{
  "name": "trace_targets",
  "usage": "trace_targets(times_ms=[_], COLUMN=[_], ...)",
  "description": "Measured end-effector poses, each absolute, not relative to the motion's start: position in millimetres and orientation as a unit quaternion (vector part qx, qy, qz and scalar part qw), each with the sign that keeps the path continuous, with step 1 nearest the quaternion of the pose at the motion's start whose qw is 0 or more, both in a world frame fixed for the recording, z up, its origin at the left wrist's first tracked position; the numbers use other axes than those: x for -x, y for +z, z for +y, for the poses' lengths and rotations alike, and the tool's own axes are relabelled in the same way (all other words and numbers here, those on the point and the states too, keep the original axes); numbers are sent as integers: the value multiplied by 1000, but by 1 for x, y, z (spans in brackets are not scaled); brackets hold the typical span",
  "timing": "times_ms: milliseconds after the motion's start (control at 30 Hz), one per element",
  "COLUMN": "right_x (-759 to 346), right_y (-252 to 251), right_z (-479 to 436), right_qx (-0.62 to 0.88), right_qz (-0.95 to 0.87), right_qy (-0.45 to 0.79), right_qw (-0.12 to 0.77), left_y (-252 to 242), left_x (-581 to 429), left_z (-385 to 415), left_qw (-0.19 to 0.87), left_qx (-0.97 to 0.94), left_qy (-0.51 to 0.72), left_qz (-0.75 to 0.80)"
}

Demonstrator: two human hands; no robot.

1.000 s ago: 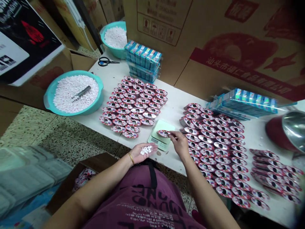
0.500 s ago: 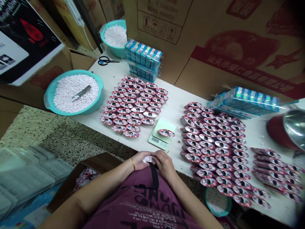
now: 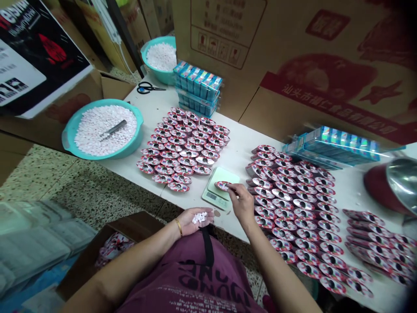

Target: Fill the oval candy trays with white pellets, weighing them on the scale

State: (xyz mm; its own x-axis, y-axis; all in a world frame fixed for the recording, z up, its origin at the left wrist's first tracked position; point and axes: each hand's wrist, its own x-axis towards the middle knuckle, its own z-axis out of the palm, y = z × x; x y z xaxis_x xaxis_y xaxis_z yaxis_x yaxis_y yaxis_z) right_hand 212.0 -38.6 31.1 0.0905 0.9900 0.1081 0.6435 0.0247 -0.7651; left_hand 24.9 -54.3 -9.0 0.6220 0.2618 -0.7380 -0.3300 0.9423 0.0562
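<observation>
My left hand is palm up with fingers stretched out, a small heap of white candies lying in it. My right hand is closed in a pinch at the middle of a red-and-white oval pouch with an open top. The pouch stands on a pale green kitchen scale, and my fingers hide its right half. A white speck, seemingly a candy, shows by those fingers; the rest of the pinch is hidden.
Rows of similar pouches stand left and right of the scale. A turquoise basin of white candies holds a metal scoop. Scissors, blue packs and a large carton are at the back; a metal pot is right.
My right hand has moved from beside my left palm up and right to the pouch on the scale. My left hand has opened out, still bearing candies. The view has shifted slightly.
</observation>
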Motion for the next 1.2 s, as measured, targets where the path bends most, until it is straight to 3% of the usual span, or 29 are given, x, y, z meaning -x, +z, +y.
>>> trace_targets(times_ms=[133,300,400,633,800,1033,1200], right_x=[-200,-216,-234,-289,-294,-356,-392], right_y=[29,12,7,-4,-29,-21,-17], right_z=[-59,-45,-16,106,194,156,150], right_qx=[594,666,655,731,745,800,845], right_qz=[-683,-706,-732,-670,-653,-590,-530], right_qy=[302,155,154,64,90,16,66], right_qw=[300,182,103,111,104,106,-26], left_y=[-11,-15,-13,-8,-13,-14,-11], left_x=[-28,-21,-10,22,43,50,35], left_z=[-54,-52,-50,-49,-59,-54,-46], left_qw=[908,892,878,812,763,748,755], left_qx=[70,66,68,66,96,119,101], left_qy=[178,178,191,267,291,260,261], left_qz=[373,411,433,514,570,599,594])
